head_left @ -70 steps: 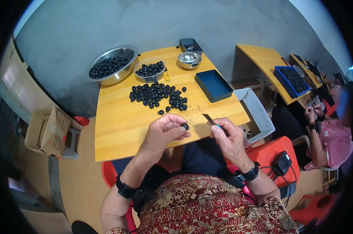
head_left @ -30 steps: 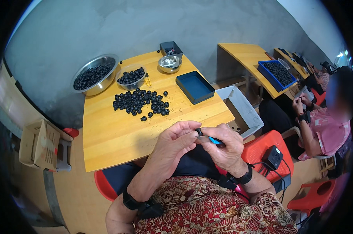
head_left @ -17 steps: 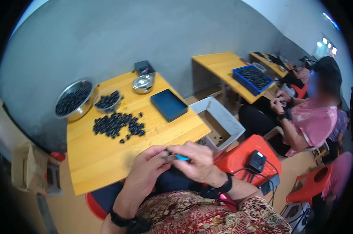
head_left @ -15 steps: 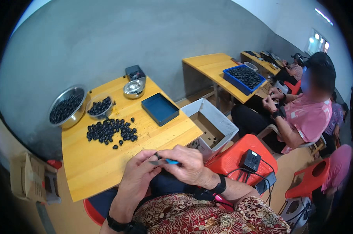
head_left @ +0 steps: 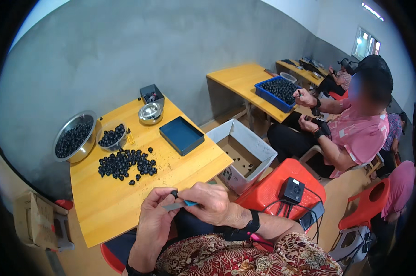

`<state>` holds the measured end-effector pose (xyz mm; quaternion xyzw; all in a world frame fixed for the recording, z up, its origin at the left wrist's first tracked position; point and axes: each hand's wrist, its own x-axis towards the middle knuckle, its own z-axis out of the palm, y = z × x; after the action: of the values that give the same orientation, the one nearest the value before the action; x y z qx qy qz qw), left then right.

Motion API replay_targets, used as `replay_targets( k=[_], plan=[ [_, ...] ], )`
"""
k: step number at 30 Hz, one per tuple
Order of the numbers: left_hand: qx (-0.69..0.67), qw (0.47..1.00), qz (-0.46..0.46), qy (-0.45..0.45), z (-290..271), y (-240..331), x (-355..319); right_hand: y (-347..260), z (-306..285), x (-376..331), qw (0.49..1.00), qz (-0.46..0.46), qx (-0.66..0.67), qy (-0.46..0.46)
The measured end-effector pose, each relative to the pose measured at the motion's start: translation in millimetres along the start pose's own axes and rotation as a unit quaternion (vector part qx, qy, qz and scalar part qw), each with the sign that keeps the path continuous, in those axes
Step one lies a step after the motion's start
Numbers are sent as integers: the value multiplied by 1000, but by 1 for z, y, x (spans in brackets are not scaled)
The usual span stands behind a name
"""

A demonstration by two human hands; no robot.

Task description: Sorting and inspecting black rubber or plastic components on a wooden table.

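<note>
My left hand [head_left: 153, 214] pinches a small round black piece [head_left: 174, 193] between thumb and fingers, just beyond the front edge of the wooden table [head_left: 189, 171]. In my right hand [head_left: 213, 205] is a small knife [head_left: 172, 206] with a flat grey blade and a blue handle, mostly hidden by the fingers. The blade reaches left, close under the black piece; whether it touches cannot be made out. Ahead on the tabletop lies a loose pile of similar black pieces [head_left: 125, 164].
Behind the pile stand a steel bowl [head_left: 94, 131] and a clear tub [head_left: 111, 148] of black pieces, a lidded metal bowl [head_left: 150, 113] and a dark tray [head_left: 182, 135]. Right of the table are a white box [head_left: 263, 158] and a red stool [head_left: 268, 193]. A co-worker [head_left: 355, 133] sits beyond.
The black piece and blade show more plainly between my hands, with the blade tilted differently. The co-worker's one hand has moved up to the blue tray. My view has shifted slightly.
</note>
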<state>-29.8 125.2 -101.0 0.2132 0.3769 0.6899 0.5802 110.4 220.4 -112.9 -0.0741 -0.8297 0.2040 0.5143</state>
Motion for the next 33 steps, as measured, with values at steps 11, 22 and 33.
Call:
replay_targets(
  k=[11,22,33],
  plan=[
    [-4,1000,-12,3,-3,0,4,-1,-2,6,1000,18,5,-6],
    [12,1000,1,-20,-8,-3,4,-2,-3,4,999,15,13,-37],
    [-21,998,-15,-51,-13,0,6,4,-21,12,999,14,-29,-12]
  ],
)
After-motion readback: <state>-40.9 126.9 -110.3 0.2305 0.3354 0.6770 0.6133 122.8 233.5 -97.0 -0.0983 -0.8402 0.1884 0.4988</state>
